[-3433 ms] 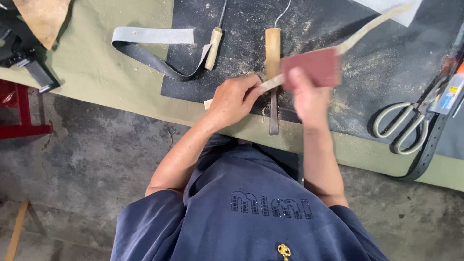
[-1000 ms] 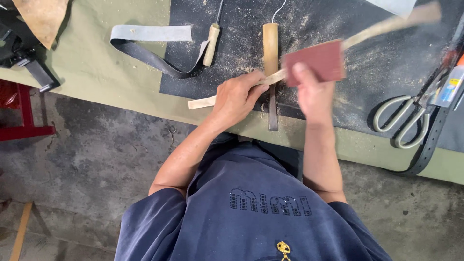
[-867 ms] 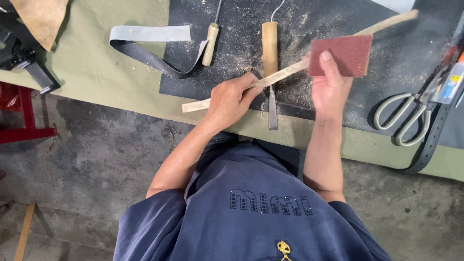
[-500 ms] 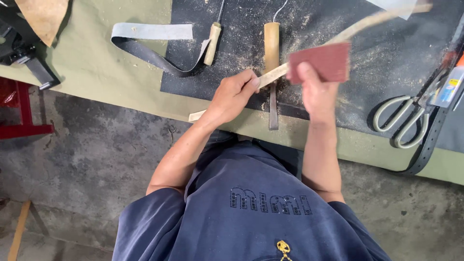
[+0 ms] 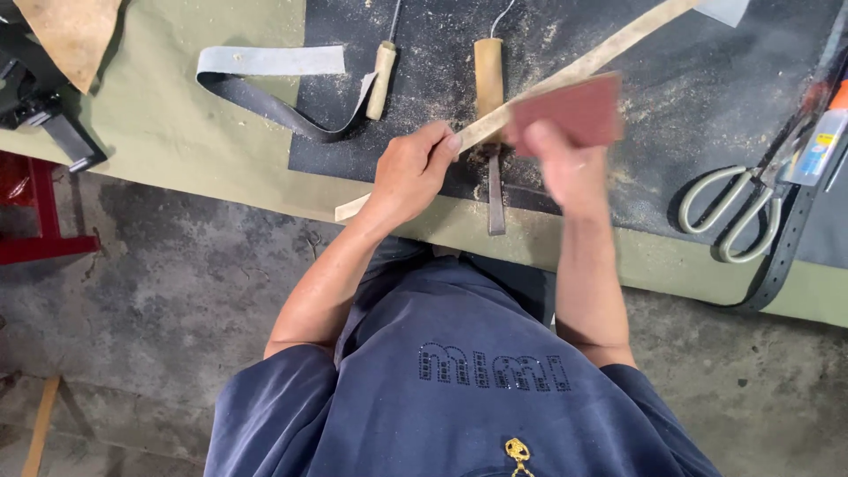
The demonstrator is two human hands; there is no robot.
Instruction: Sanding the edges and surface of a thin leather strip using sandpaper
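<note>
My left hand (image 5: 408, 170) grips a long pale strip (image 5: 590, 64) near its lower end. The strip slants up to the right over the dark mat (image 5: 689, 106). My right hand (image 5: 565, 168) holds a reddish-brown sheet of sandpaper (image 5: 570, 110) against the strip, just right of my left fingers. Pale dust lies on the mat beneath both hands. A wooden-handled tool (image 5: 488, 79) with a dark blade lies on the mat under the strip.
A second wooden-handled tool (image 5: 381, 69) and a grey strap (image 5: 265, 79) lie at the left of the mat. Large scissors (image 5: 738, 212) and a dark belt (image 5: 782, 265) lie at the right. The green cloth-covered bench edge (image 5: 221, 168) runs below.
My right hand has slid the sandpaper up and down along the strip; it now sits low, close to my left hand. The strip's angle shifted slightly in my left hand.
</note>
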